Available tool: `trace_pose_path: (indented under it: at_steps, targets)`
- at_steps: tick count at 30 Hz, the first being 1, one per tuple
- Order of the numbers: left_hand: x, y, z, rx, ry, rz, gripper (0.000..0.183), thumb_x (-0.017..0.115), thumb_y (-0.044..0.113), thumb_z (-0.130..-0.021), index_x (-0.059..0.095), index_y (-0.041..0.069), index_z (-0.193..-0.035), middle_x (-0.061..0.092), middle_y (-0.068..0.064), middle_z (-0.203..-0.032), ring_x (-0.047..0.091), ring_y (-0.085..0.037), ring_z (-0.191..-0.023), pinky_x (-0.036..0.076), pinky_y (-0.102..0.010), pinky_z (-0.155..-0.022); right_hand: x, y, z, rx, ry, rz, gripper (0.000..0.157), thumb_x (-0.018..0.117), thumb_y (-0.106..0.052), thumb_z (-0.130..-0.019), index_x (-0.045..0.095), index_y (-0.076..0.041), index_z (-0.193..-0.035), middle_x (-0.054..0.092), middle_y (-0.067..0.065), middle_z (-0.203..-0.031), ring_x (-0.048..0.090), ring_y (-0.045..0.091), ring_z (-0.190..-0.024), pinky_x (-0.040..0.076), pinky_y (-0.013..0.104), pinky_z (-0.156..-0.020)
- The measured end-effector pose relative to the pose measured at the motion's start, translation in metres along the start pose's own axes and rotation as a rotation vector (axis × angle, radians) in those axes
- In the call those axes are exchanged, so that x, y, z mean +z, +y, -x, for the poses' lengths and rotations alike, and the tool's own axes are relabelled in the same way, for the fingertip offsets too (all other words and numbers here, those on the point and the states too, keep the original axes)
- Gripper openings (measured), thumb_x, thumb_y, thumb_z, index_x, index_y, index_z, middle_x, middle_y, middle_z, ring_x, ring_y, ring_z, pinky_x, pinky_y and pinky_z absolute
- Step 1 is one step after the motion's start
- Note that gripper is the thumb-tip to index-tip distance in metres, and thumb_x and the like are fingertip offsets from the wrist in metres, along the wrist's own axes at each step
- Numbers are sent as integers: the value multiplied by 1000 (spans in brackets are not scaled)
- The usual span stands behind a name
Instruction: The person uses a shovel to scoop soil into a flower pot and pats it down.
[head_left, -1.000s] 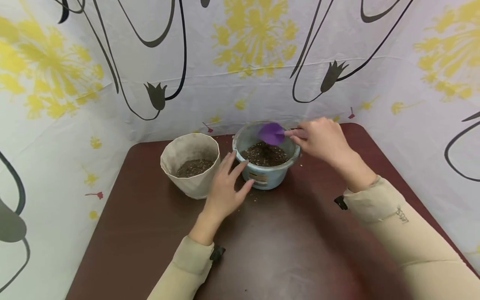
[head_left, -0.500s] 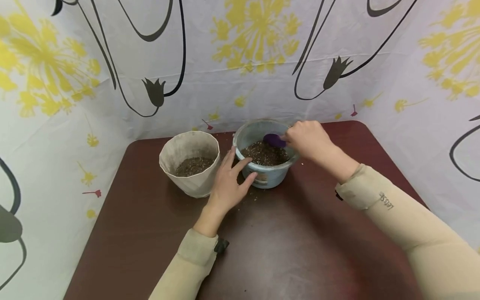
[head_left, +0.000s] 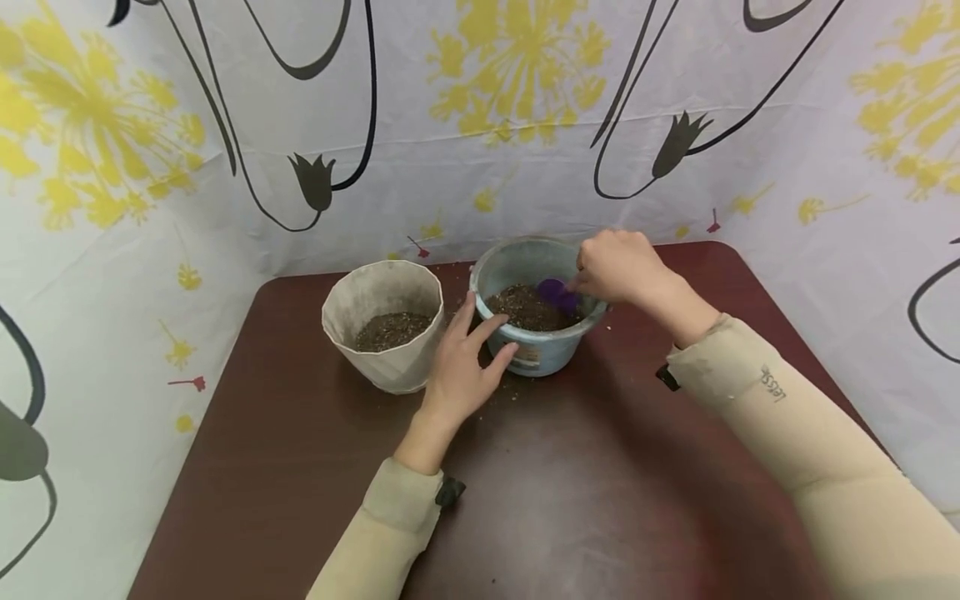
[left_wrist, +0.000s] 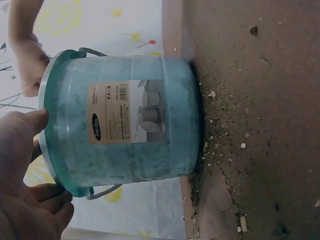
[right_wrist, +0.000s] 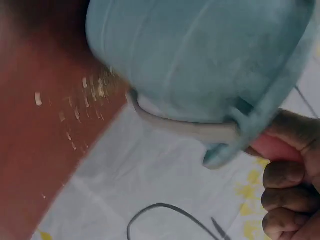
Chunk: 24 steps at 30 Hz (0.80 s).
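Note:
My right hand (head_left: 617, 265) grips the handle of a small purple trowel (head_left: 557, 293), its blade down in the dark soil (head_left: 525, 308) inside a light blue bucket (head_left: 551, 357). The pinkish handle (right_wrist: 280, 149) shows between the curled fingers in the right wrist view. My left hand (head_left: 459, 375) is spread at the bucket's front left, fingers fairly straight, with fingertips at the rim (left_wrist: 46, 135) in the left wrist view. A paper label (left_wrist: 125, 112) is on the bucket's side. Just left of that hand stands an off-white faceted flowerpot (head_left: 405, 367), partly filled with similar soil (head_left: 392, 332).
Both containers stand toward the back of a dark reddish-brown table (head_left: 570, 500). Crumbs of soil (left_wrist: 215, 120) lie by the bucket's base. A printed cloth (head_left: 420, 192) hangs close behind and on both sides. The bucket's bail handle (right_wrist: 185, 129) hangs down its side.
The trowel has gone from above the bucket's soil down into it, its blade turning with the right hand. The left hand has stayed by the rim, shifting only slightly.

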<state>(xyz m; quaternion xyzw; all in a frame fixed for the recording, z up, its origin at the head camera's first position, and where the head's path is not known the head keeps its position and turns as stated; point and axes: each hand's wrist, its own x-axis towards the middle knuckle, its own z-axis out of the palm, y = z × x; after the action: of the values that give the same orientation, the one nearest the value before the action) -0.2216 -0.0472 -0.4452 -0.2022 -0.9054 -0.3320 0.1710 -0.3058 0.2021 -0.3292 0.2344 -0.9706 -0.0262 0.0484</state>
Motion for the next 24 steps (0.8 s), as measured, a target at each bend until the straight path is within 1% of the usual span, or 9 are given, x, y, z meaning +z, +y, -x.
trace_pose_path:
  at_steps: [1,3,8,11,13,15,18,21,24]
  targets:
    - [0,1,0,-3,-2,6,46,66,42,-99,64,18,-138,25,-20,-164,32,-38,-148,34,-55,-115,0,2,0,18,-32,-45,40,81,-37,-86,61,-17,-58,52,-1,-55,55,22,-55,49,45,-52]
    - [0,1,0,-5,-3,16,46,66,42,-99,64,18,-138,25,-19,-164,31,-37,-148,35,-55,-114,2,7,-1,51,-81,-130,36,82,-41,-84,67,-18,-60,57,-3,-59,57,20,-58,49,44,-54]
    - [0,1,0,0,0,24,46,66,41,-98,64,18,-138,26,-21,-163,32,-37,-148,35,-54,-115,7,12,0,114,-125,-281,41,84,-47,-80,69,-17,-56,58,-5,-56,51,15,-50,42,34,-48]
    - [-1,1,0,-2,-1,21,46,66,41,-99,64,17,-138,25,-21,-163,31,-36,-148,35,-54,-115,12,15,-2,141,-148,-377,58,85,-46,-80,49,-17,-45,37,-7,-45,29,9,-42,29,26,-43]
    - [-2,0,0,-1,-2,13,46,66,40,-99,64,18,-138,25,-21,-163,31,-37,-148,35,-54,-115,15,17,-1,158,-155,-458,61,85,-44,-81,44,-18,-44,28,-8,-43,18,8,-43,22,24,-43]
    - [-3,1,-1,-1,-5,6,46,66,40,-99,64,18,-139,25,-21,-163,31,-36,-148,35,-52,-115,17,17,0,152,-155,-536,52,84,-39,-83,56,-15,-45,26,-9,-42,15,7,-44,20,23,-43]
    - [-4,1,0,1,-16,-3,46,66,41,-99,64,18,-139,25,-21,-163,31,-36,-148,35,-51,-115,20,18,2,140,-156,-602,26,81,-30,-87,80,-16,-65,33,-10,-41,16,7,-44,20,23,-43]
    - [-5,2,0,0,-29,1,47,65,41,-99,63,18,-140,23,-21,-164,31,-36,-148,35,-51,-115,21,19,2,117,-160,-633,12,76,-24,-91,85,-21,-84,35,-10,-40,16,7,-43,20,22,-43]
    - [-2,2,1,-6,-31,15,48,66,41,-99,62,17,-141,22,-21,-164,30,-35,-149,35,-52,-115,25,19,3,115,-164,-652,13,74,-22,-92,85,-20,-85,32,-11,-40,14,6,-44,19,22,-43]
